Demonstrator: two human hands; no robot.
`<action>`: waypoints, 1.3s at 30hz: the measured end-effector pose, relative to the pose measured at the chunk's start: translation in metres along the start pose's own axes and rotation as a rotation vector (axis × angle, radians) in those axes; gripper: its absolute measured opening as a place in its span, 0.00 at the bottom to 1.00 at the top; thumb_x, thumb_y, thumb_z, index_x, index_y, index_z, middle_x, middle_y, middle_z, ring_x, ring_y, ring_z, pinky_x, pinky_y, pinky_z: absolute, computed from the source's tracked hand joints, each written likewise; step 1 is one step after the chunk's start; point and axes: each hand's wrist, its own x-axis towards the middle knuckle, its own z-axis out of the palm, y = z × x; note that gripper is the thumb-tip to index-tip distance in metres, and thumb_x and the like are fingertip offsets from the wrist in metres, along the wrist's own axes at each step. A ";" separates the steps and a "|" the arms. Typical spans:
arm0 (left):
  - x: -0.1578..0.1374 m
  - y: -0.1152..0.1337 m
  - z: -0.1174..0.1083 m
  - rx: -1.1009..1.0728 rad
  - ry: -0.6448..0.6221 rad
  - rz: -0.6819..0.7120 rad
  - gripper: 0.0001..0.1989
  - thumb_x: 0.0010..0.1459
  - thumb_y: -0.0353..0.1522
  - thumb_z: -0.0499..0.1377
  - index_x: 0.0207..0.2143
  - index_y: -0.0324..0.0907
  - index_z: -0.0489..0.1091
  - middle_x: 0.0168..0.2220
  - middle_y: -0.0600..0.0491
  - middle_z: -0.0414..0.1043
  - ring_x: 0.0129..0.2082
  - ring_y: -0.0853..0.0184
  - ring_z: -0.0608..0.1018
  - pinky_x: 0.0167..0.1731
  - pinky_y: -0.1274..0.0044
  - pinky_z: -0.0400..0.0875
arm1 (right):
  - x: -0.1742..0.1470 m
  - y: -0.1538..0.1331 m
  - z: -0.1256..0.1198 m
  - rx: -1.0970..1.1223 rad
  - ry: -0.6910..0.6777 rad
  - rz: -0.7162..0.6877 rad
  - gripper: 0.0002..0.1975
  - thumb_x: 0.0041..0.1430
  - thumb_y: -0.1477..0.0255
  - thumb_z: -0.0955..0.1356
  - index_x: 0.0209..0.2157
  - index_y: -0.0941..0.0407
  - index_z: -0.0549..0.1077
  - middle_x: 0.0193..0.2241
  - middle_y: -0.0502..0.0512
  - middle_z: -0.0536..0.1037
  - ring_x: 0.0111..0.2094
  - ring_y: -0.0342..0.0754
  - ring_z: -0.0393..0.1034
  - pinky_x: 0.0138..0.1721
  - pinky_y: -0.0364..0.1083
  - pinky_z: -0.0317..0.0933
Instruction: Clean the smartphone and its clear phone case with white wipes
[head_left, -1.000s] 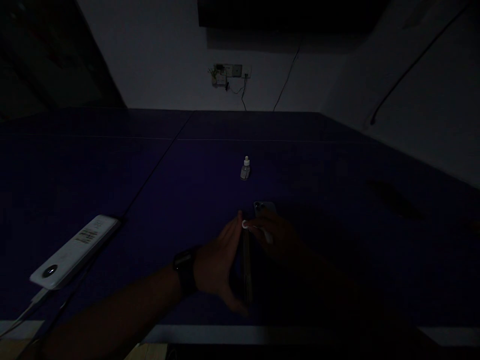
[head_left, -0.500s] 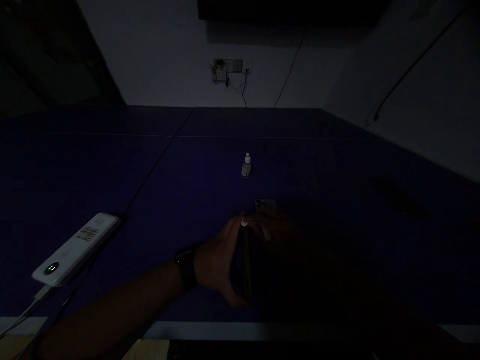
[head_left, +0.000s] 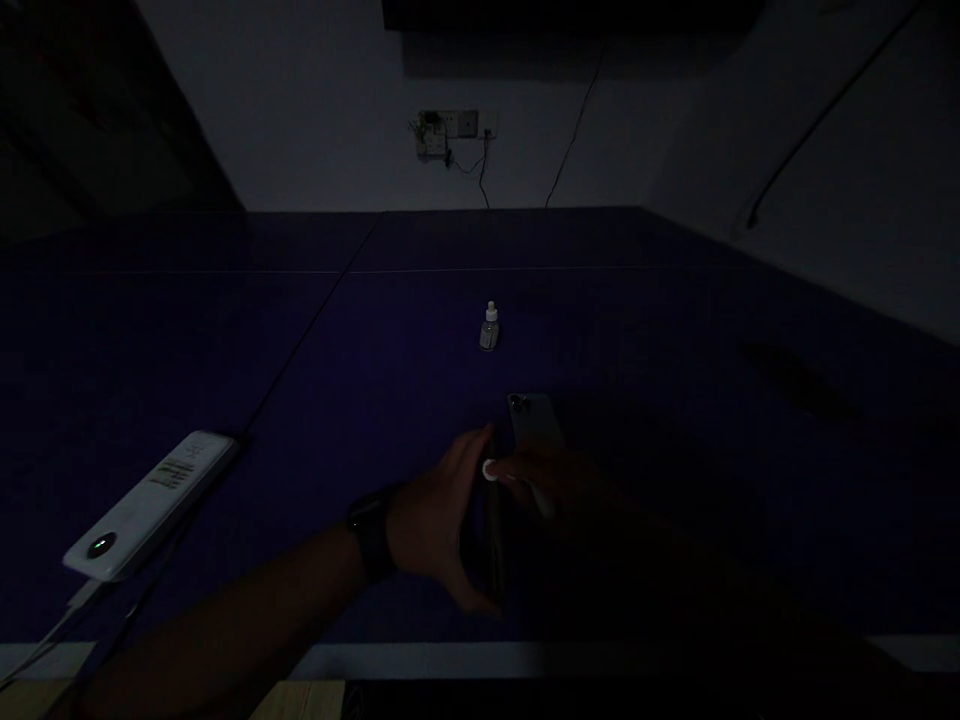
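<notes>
The scene is very dark, and most of it is a wide dark-blue table (head_left: pixel 225 330) with a pale strip along its near edge. Near the middle of that edge, the left hand (head_left: pixel 439 520), with a dark watch (head_left: pixel 371 535) on its wrist, is wrapped around a thin dark flat device (head_left: pixel 491 540) that stands on its edge, thumb on the near side and fingers curled over the far end. It is a closed hold on that device (what sort of device it is cannot be made out in this light).

The right hand (head_left: pixel 559 485) sits just right of the left one, almost lost in shadow. It pinches a small white stick-like tool with a round tip (head_left: pixel 495 470), and that tip is at the top end of the dark device, touching or nearly touching it; which of the two cannot be told. How far the fingers close around the tool cannot be seen clearly either, though the tool is plainly held.

Just beyond the two hands, a grey smartphone lying camera side up (head_left: pixel 534 418) rests flat on the table, its near end hidden by the right hand. Farther off, well apart from the hands, a small clear dropper bottle with a white cap (head_left: pixel 490 328) stands upright.

At the near left, a long white power strip with a green light (head_left: pixel 146 505) lies at a slant, with cables trailing off its near end. On the far pale wall (head_left: pixel 315 100), a wall socket (head_left: pixel 446 130) has thin cables hanging from it.
</notes>
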 end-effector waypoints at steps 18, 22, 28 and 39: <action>-0.003 -0.003 0.002 0.016 -0.022 -0.005 0.85 0.24 0.54 0.75 0.70 0.44 0.19 0.70 0.34 0.36 0.66 0.31 0.53 0.63 0.45 0.57 | 0.005 0.000 0.001 -0.038 0.006 0.012 0.11 0.69 0.77 0.61 0.40 0.57 0.75 0.31 0.55 0.75 0.30 0.46 0.70 0.30 0.43 0.65; -0.003 -0.003 0.001 0.025 -0.018 -0.019 0.85 0.24 0.55 0.75 0.70 0.43 0.19 0.70 0.33 0.37 0.66 0.31 0.53 0.62 0.45 0.58 | 0.001 0.001 0.004 -0.022 0.012 0.002 0.10 0.68 0.77 0.61 0.41 0.56 0.74 0.31 0.53 0.75 0.29 0.44 0.69 0.29 0.43 0.64; -0.001 -0.003 0.000 0.022 -0.016 0.026 0.84 0.25 0.53 0.75 0.70 0.43 0.20 0.69 0.34 0.39 0.66 0.32 0.54 0.63 0.45 0.56 | -0.003 -0.007 0.000 -0.005 -0.030 0.019 0.10 0.68 0.77 0.62 0.39 0.56 0.75 0.28 0.52 0.73 0.28 0.44 0.68 0.27 0.42 0.63; 0.002 -0.002 0.000 -0.002 -0.003 0.039 0.84 0.23 0.54 0.75 0.71 0.41 0.24 0.68 0.33 0.43 0.65 0.31 0.55 0.63 0.45 0.55 | -0.009 -0.020 -0.011 0.070 -0.060 0.105 0.10 0.69 0.77 0.62 0.41 0.55 0.74 0.33 0.53 0.77 0.31 0.44 0.73 0.30 0.42 0.67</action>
